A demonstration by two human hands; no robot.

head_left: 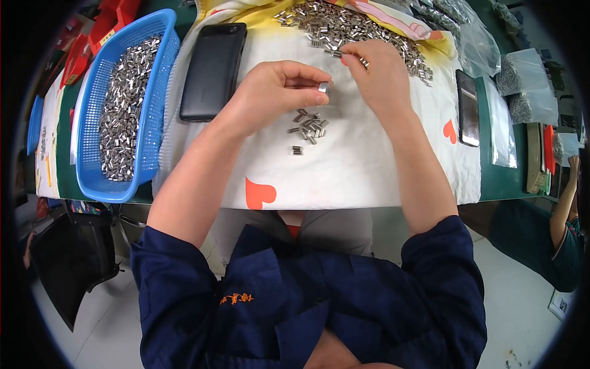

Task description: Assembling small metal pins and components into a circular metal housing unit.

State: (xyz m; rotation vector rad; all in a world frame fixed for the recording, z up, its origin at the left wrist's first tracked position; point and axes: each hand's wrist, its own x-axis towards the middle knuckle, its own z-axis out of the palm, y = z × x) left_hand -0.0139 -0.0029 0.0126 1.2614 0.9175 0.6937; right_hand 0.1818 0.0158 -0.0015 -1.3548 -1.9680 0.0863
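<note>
My left hand (270, 92) is closed over the cloth, pinching a short shiny metal cylinder (324, 88) between thumb and fingertips. My right hand (382, 77) is at the near edge of a large heap of small metal cylinders (375, 37). Its fingers are curled, with a few of the same cylinders (364, 62) showing among them. Below my left hand lies a small loose group of cylinders (313, 126). Slightly nearer to me, a few more cylinders (296, 150) sit side by side.
At left stands a blue plastic basket (155, 104) filled with metal cylinders. Beside it lies a black slab-shaped device (212, 74). A dark phone (468, 109) rests at right, near clear bags of small parts (522, 71). White cloth (356, 178) covers the table; another person's arm (560, 209) shows far right.
</note>
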